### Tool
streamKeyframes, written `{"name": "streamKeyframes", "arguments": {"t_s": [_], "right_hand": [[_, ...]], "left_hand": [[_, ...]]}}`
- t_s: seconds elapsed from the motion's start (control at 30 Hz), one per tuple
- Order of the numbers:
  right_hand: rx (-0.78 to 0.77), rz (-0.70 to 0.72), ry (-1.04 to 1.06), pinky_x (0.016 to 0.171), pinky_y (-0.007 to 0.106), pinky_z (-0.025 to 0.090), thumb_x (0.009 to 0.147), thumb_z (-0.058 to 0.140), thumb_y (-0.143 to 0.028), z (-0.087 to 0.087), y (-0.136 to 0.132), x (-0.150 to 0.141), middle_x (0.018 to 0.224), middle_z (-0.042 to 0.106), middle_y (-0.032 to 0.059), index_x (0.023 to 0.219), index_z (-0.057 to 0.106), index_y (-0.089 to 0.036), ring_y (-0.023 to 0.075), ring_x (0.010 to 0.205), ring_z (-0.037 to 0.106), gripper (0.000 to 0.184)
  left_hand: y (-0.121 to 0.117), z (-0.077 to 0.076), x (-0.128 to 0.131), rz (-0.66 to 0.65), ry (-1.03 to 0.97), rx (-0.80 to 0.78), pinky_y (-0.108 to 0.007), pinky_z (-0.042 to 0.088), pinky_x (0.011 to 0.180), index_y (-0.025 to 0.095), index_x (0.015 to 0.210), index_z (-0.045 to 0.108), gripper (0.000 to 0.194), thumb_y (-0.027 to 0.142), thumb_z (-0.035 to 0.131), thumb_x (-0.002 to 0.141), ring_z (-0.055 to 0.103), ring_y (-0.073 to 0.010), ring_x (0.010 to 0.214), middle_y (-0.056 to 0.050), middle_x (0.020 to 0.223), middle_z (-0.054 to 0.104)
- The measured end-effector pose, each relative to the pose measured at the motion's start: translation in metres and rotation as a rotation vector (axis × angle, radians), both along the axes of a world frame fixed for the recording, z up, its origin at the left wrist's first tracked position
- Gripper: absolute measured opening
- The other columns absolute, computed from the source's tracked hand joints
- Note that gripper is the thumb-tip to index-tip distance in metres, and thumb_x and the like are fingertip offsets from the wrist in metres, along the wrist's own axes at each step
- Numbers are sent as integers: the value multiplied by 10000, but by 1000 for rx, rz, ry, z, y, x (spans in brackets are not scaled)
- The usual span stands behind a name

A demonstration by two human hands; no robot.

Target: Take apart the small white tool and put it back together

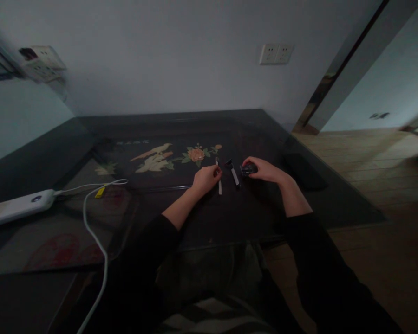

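Note:
My left hand is closed in a pinch around a slim whitish stick with a dark tip, which points away from me on the dark table. Just right of it lies what looks like a razor, with a black head at the far end and a grey handle. My right hand has its fingers wrapped round a small dark, ridged object, whose kind I cannot make out. The fingers partly hide both held things.
The dark tabletop bears a bird-and-flower picture. A white power strip with a white cable lies on the left, near a yellow tag. A dark flat object lies at the right. Wall sockets are behind.

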State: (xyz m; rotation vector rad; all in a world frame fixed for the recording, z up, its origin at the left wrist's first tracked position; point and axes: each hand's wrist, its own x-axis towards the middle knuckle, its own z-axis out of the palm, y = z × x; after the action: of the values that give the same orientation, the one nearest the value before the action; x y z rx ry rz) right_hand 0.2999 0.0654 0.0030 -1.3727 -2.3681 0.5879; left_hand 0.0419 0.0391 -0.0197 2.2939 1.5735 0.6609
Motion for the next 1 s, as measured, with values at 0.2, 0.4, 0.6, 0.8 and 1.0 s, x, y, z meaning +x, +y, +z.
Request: {"name": "streamKeyframes", "arguments": {"t_s": [0.2,0.4,0.6,0.8,1.0], "right_hand": [[-15,-6,4,883,400,481,666,624,-83,4,-2,-1,1047,649,70,990,581,-200,241,967,618,348],[0,-4,13,879,395,482,662,629,-97,1,-1,0,1050,644,73,994,587,-198,242,965,613,350],[17,17,3,876,378,474,649,614,-78,0,-1,-1,1044,644,61,992,588,-206,236,970,605,368],[12,15,-23,880,372,458,632,590,-49,0,-1,-4,1045,637,79,999,583,-181,237,974,590,390],[24,14,-26,890,389,459,638,602,-58,1,-1,-4,1044,630,73,995,579,-192,244,983,584,382]], "left_hand": [[1,-3,-8,-87,-23,131,-328,499,839,186,959,681,177,260,535,893,605,-206,951,-87,1029,611],[14,3,-27,-246,-63,127,-388,435,1022,188,1090,661,269,324,636,860,553,-224,1145,-103,1156,595],[17,8,-35,-406,-48,-30,-405,400,1075,183,1131,659,428,366,760,757,538,-245,1217,-132,1282,565],[16,2,-34,-429,-71,-13,-413,417,1064,159,1081,677,419,392,770,745,538,-260,1201,-145,1254,542],[14,-2,-30,-418,-91,67,-425,437,1042,194,1048,670,392,422,766,744,541,-255,1161,-110,1195,538]]}}
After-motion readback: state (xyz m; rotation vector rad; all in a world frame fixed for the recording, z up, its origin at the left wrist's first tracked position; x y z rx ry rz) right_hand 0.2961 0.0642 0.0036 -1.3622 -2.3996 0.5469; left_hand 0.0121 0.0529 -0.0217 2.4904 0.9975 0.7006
